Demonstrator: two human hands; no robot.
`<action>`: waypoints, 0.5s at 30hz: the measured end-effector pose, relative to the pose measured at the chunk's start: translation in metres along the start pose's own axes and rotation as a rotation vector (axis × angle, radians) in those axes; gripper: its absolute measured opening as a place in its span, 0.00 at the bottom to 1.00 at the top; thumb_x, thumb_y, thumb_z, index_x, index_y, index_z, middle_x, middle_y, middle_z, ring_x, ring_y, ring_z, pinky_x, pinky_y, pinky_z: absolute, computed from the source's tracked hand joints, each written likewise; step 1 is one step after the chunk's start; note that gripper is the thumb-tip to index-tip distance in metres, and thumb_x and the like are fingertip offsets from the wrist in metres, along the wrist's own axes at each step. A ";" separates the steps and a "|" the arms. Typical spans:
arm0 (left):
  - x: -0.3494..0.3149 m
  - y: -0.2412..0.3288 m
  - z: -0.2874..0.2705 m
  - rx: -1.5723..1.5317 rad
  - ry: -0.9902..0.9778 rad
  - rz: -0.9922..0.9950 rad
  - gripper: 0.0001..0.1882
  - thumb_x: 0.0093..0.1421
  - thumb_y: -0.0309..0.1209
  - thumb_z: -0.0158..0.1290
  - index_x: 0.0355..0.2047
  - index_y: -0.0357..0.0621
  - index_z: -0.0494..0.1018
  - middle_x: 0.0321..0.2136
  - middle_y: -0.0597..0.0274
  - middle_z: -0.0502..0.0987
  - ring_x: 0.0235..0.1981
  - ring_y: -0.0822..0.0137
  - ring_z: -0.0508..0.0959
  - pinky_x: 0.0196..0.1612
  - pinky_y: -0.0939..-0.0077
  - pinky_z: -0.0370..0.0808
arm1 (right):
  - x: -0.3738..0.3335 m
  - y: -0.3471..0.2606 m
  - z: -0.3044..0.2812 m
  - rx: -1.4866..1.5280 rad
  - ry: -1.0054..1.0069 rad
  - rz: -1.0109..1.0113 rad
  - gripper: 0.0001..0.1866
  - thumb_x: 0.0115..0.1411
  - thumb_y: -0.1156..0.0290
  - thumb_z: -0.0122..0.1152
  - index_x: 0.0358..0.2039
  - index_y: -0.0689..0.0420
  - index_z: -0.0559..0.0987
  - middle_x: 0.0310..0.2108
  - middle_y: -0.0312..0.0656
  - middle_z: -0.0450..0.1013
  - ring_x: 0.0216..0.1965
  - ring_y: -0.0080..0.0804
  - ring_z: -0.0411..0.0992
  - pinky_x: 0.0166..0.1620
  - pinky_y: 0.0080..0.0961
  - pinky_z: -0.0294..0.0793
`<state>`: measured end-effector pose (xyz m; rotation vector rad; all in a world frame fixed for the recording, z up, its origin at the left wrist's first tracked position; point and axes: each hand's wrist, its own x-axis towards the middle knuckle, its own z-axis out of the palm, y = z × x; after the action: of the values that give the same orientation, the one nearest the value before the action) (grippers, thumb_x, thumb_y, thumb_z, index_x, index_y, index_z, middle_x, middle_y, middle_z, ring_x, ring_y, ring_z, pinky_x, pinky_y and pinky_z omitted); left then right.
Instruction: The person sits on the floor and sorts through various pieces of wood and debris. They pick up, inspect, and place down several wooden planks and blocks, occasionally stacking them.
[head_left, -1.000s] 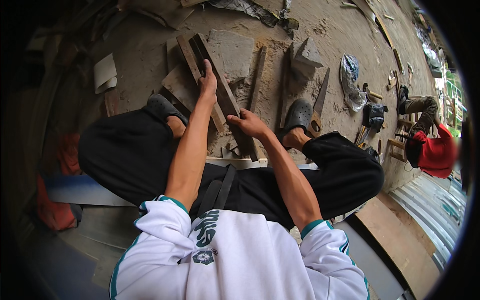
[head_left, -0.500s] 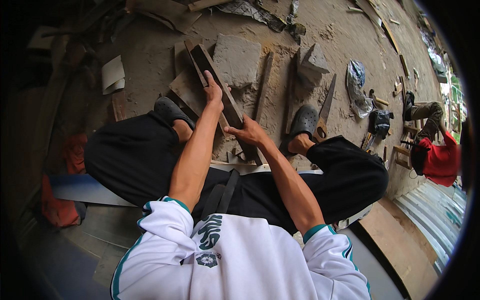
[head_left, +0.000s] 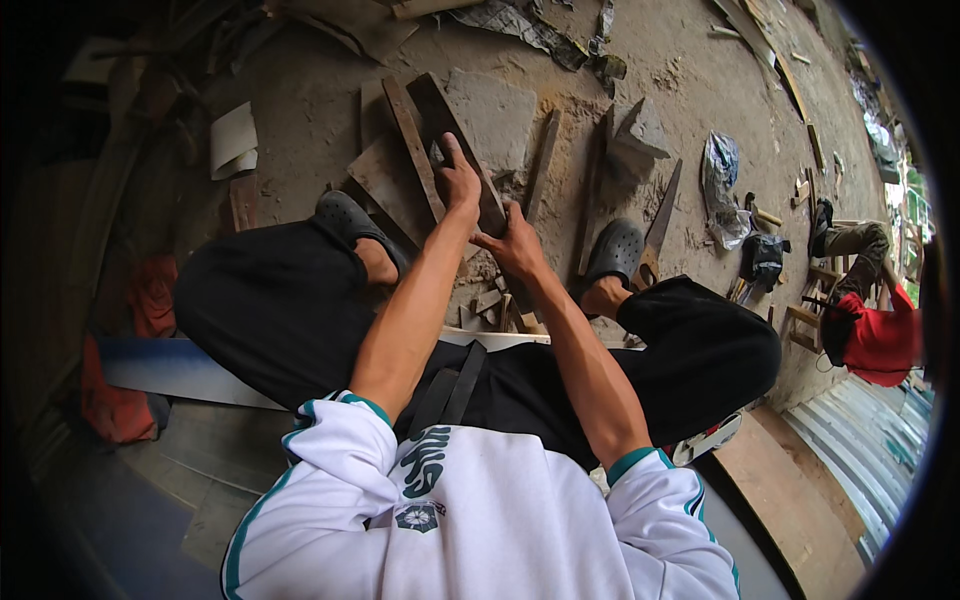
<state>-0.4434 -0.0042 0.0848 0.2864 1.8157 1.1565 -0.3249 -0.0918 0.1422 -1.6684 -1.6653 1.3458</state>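
A dark wooden bar (head_left: 434, 100) slants from the upper middle down toward my lap, held off the ground in both hands. My left hand (head_left: 460, 185) grips its middle, with the thumb stretched along it. Just below, my right hand (head_left: 515, 243) is wrapped round the bar nearer to me. To the left, a thinner brown wooden strip (head_left: 412, 150) lies apart from the bar over a flat board (head_left: 385, 185). Behind the bar's far end is a grey concrete slab (head_left: 495, 115). My fingers' undersides are hidden.
A handsaw (head_left: 662, 215) lies by my right shoe (head_left: 614, 252), near a concrete block (head_left: 638, 135). Wood offcuts (head_left: 490, 300) lie between my legs. Crumpled plastic (head_left: 722, 185) and a black bag (head_left: 764, 258) are farther right. A person in red (head_left: 880, 340) sits at the right edge.
The bar has moved right, away from the thin strip, and a wider gap shows between them. My hands have shifted right and closer together. The whole view has moved slightly.
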 end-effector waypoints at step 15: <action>-0.046 0.071 -0.004 0.007 -0.367 0.383 0.33 0.57 0.60 0.52 0.28 0.34 0.72 0.22 0.62 0.74 0.27 0.67 0.74 0.32 0.70 0.70 | 0.029 -0.028 -0.044 0.118 -0.007 0.003 0.23 0.42 0.73 0.69 0.40 0.61 0.71 0.29 0.35 0.71 0.30 0.23 0.69 0.33 0.24 0.71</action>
<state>-0.4409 0.0027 0.1689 0.8235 1.4755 1.2590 -0.3081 -0.0452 0.1755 -1.6014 -1.5563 1.4232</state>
